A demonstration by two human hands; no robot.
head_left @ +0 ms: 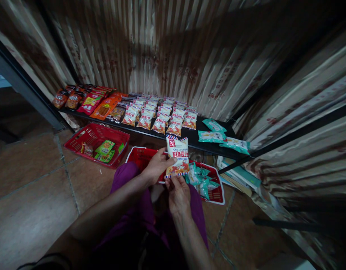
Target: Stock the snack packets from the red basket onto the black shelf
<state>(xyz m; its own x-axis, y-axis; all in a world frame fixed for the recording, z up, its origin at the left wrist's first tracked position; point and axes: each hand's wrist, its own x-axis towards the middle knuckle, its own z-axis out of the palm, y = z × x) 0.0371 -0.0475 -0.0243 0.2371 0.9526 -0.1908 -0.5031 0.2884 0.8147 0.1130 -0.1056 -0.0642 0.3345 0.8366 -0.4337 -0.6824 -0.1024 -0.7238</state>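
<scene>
Upright before me is a white and orange snack bag with striped ends and red lettering. My left hand grips its left side, thumb across the front. The fingers of my right hand pinch its bottom edge. Beyond it, matching snack bags stand in rows on a black shelf. Below the held bag sits a red basket with a white rim, and several teal packets lie in its right part.
Three teal packets lie on the shelf's right end. Orange and red snack packs fill its left side. Another red basket with green packets stands on the tiled floor. Striped curtains hang behind. Papers are stacked under the shelf's right end.
</scene>
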